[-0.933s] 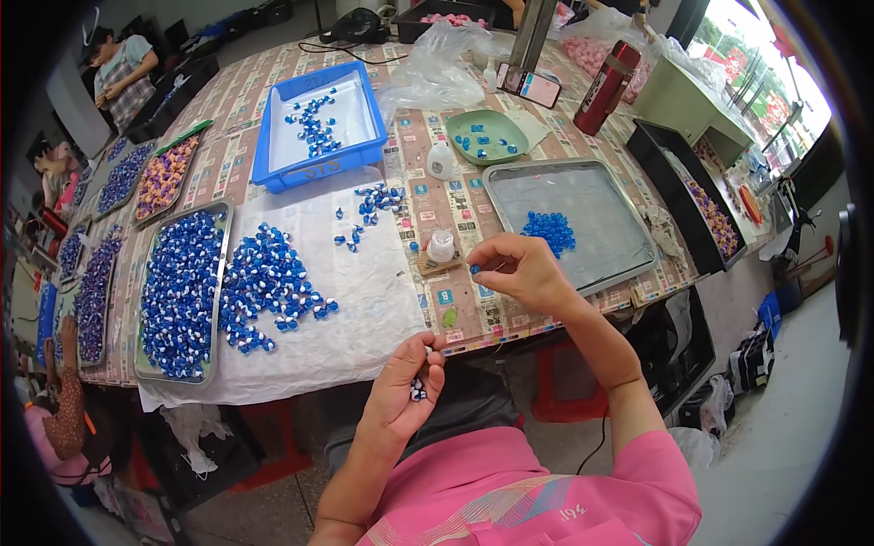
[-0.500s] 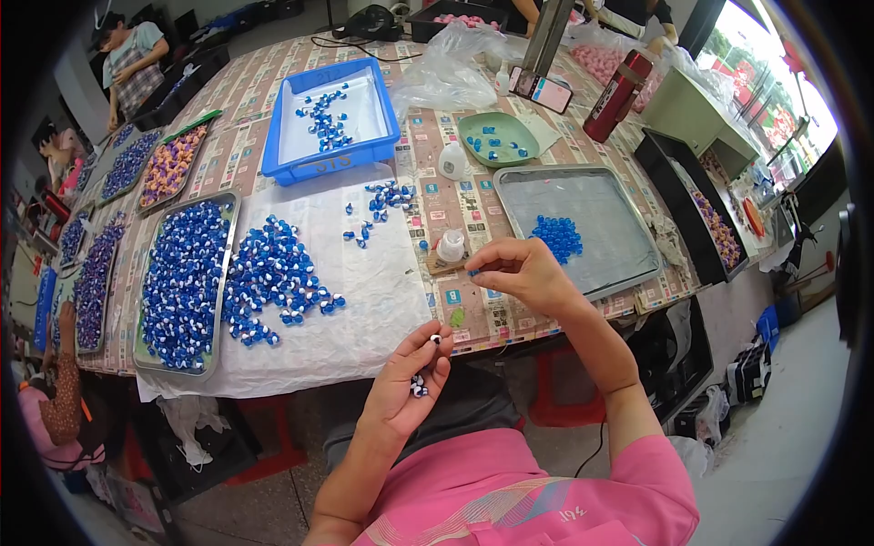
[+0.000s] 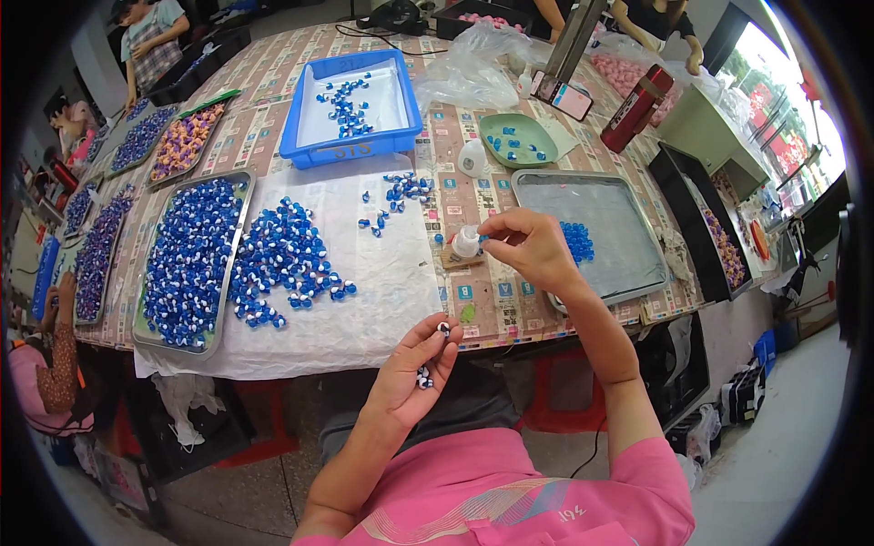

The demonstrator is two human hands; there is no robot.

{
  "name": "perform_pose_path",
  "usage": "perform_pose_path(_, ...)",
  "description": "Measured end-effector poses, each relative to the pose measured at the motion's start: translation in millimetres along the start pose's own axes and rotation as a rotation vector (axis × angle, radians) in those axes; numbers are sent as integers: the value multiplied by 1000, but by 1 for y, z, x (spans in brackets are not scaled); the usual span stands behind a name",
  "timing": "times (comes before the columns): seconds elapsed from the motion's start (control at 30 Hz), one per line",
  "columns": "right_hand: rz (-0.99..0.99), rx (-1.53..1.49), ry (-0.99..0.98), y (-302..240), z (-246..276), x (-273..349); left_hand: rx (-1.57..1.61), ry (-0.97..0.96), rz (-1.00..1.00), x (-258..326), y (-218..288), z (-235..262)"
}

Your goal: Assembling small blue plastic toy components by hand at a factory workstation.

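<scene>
1. I have the right grip closed, thumb against forefinger, on a small blue bead mostly hidden by the fingertips.
2. That bead is just right of a small white bottle, near its neck; I cannot tell whether the two touch.
3. The bottle stands upright on a wooden block, long axis vertical. The bead looks round, so I read no long axis in it.
4. Of my two hands, the right is nearer the bottle, lying to its right. The left grip is closer to the body, palm up, at the near edge of the table.
5. Left thumb and fingertips pinch a white-and-dark bead; a few more small beads rest in the palm.
6. From that pinched bead, the blue one lies farther out and slightly right, well apart.
7. A loose blue bead sits left of the bottle, and a cluster of blue beads fills part of a metal tray to the right.
</scene>
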State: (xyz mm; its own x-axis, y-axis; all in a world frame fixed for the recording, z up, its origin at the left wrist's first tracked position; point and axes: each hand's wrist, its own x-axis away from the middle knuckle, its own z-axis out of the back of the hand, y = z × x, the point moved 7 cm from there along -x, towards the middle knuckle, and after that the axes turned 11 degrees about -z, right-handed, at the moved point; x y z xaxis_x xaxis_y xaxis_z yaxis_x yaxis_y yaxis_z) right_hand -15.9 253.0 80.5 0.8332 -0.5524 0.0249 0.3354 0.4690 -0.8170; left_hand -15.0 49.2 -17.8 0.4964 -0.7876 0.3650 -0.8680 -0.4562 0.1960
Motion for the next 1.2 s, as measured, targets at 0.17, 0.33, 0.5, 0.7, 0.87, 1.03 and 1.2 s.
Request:
perform_pose_path(0.17, 116, 146, 54, -26, -7, -3, 11, 59, 3, 3, 6, 5)
perform_pose_path(0.33, 247, 283, 64, -33, -21, -13, 55, -12, 36, 3, 10, 8)
perform_pose_path(0.5, 219, 279, 43, -37, -25, -15, 23, 32, -19, 6, 20, 2)
perform_pose_path(0.7, 220, 169, 56, -47, -25, 4, 26, 10, -7, 1, 24, 8)
perform_pose_path(0.87, 184, -52, -153, -46, -41, 41, 50, 16, 2, -8, 18, 16)
perform_pose_path(1.03, 177, -86, -215, -37, -46, 64, -14, 9, 5, -11, 5, 16)
perform_pose_path(1.2, 145, -94, -260, -28, -44, 69, -68, -10, 16, -10, -4, 11)
